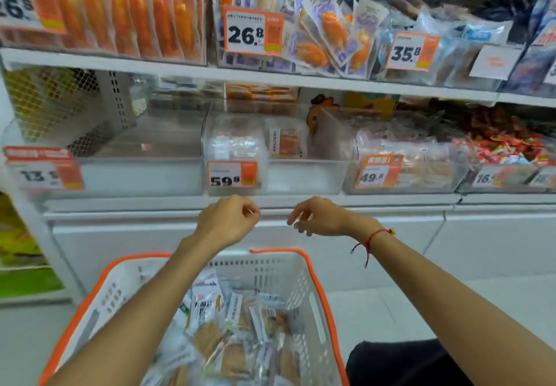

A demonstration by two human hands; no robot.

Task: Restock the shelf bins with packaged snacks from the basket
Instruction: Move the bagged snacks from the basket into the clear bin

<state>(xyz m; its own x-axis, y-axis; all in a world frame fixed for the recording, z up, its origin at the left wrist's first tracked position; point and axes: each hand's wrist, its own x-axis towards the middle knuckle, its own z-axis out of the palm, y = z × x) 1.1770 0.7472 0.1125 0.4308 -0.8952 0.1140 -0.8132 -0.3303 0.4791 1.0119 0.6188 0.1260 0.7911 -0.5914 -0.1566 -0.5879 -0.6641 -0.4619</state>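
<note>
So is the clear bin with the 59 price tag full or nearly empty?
Nearly empty: the clear plastic bin holds only a few packets at its back, and its front half is bare.

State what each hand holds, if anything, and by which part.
Nothing: the left hand and right hand hang loosely curled above the basket.

Single head-worn wide-angle view, facing forward and down, close to shelf bins (276, 175) and basket (316, 289)
</note>
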